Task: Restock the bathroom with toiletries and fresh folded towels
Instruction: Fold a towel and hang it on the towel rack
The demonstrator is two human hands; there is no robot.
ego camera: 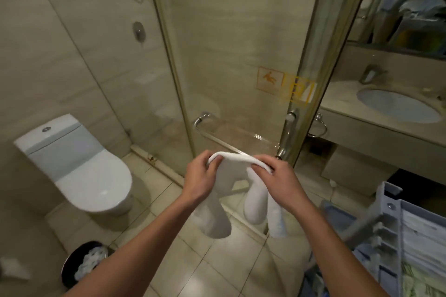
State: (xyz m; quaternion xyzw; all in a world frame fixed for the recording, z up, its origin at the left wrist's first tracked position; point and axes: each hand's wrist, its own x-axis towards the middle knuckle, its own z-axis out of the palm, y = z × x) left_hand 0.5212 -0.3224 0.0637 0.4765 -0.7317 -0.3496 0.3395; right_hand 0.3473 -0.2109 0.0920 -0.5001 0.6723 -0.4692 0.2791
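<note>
A white towel (pixel 235 171) hangs in loose folds between my two hands, in front of the glass shower door. My left hand (pixel 200 176) grips its upper edge on the left. My right hand (pixel 277 176) grips the same edge on the right, thumb over the cloth. The towel's ends droop toward the floor tiles. Just beyond the towel, a clear towel bar (pixel 231 138) with chrome ends is mounted across the shower door (pixel 241 55).
A white toilet (pixel 79 166) stands at the left, with a black bin (pixel 84 265) holding crumpled paper in front of it. A sink counter (pixel 391 108) is at the right. A grey housekeeping cart (pixel 395 236) fills the lower right corner.
</note>
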